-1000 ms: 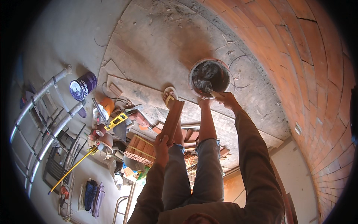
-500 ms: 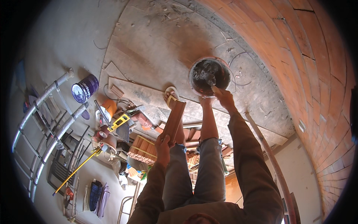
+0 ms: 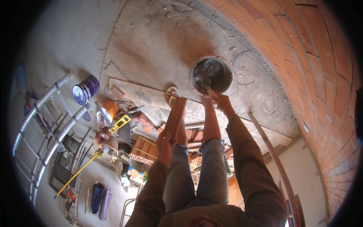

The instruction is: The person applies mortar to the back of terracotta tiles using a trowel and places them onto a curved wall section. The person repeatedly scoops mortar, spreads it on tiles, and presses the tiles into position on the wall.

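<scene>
My left hand (image 3: 165, 141) grips a long, flat terracotta brick (image 3: 176, 117), held upright over my left leg near my sandalled foot. My right hand (image 3: 221, 101) is closed on the handle of a trowel (image 3: 207, 84), whose blade dips into grey mortar (image 3: 208, 69) inside a round bucket (image 3: 229, 71). The bucket is near my right foot, just beyond the hand. The blade is partly hidden in the mortar.
A curved brick wall (image 3: 310, 60) fills the right side. A pole (image 3: 264, 138) stands beside my right arm. Leftward are a metal ladder (image 3: 45, 143), a purple paint bucket (image 3: 85, 89), a yellow level (image 3: 120, 123) and stacked bricks (image 3: 142, 150). Boards (image 3: 132, 87) lie around my feet.
My right hand and trowel have shifted a little left within the bucket. My left hand and brick have risen slightly. The pole beside my right arm has come into view.
</scene>
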The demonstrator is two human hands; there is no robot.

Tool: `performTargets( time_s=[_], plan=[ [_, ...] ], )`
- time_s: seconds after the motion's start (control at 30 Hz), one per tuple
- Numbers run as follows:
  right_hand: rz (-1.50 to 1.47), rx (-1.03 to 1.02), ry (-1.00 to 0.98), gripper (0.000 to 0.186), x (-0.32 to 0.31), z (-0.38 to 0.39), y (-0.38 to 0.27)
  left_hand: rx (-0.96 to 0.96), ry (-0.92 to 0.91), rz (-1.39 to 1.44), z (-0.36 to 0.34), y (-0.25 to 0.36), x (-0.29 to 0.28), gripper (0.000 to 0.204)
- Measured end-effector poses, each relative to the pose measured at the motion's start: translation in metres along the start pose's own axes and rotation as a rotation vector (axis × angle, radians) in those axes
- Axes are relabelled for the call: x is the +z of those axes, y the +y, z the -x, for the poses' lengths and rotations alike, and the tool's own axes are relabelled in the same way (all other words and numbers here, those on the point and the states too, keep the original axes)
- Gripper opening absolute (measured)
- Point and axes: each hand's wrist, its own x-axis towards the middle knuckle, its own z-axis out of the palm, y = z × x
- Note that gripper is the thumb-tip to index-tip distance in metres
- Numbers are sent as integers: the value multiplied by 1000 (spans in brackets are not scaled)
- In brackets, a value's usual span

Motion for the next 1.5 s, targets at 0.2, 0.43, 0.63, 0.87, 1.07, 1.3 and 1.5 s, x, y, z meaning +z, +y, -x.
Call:
performTargets(
  time_s=[0.2,0.43,0.63,0.87,1.07,1.3,1.5],
  plan=[
    [-160,210,-70,44,-7,36,-18,47,-82,40,-22,5,8,31],
    [-118,-98,96,46,16,94,7,201,-119,-64,-39,30,56,38],
    [19,-430,434,45,86,132,-18,364,-136,-152,-28,40,104,39],
    [219,-573,556,53,131,107,49,520,-205,-332,-20,50,137,38],
    [434,-519,557,48,103,125,58,337,-345,-120,-44,59,115,41],
    [585,-279,401,41,44,146,68,218,-448,6,-97,38,61,47],
    [632,-285,420,42,17,80,3,157,-499,-97,-92,62,41,41]
  ],
)
